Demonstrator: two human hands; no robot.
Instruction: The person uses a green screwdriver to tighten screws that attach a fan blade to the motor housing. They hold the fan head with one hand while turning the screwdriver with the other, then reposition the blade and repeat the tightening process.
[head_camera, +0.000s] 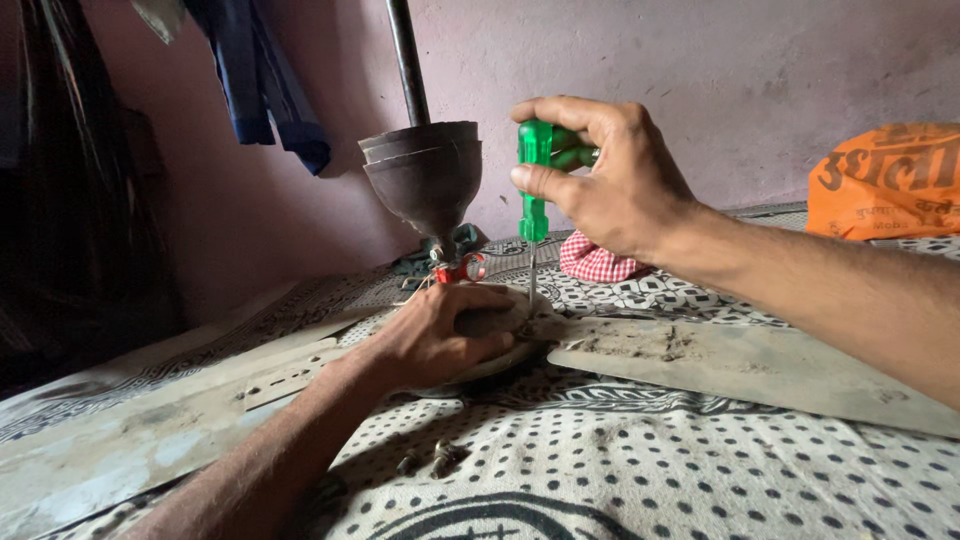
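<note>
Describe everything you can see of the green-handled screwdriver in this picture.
The green-handled screwdriver stands almost upright. Its translucent green plastic handle is gripped near the top by the right hand, thumb and fingers wrapped round it. A thin metal shaft runs straight down from the handle to the dusty ceiling fan motor hub, which the left hand presses down. The tip is hidden where it meets the hub.

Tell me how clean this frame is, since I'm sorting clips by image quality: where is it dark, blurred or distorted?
Head view: the left edge falls into deep shadow; light is soft, with no glare on the pink wall. The right hand on the green screwdriver and the left hand look sharp. The right forearm looms large and stretched toward the frame edge, a wide-angle effect.
</note>
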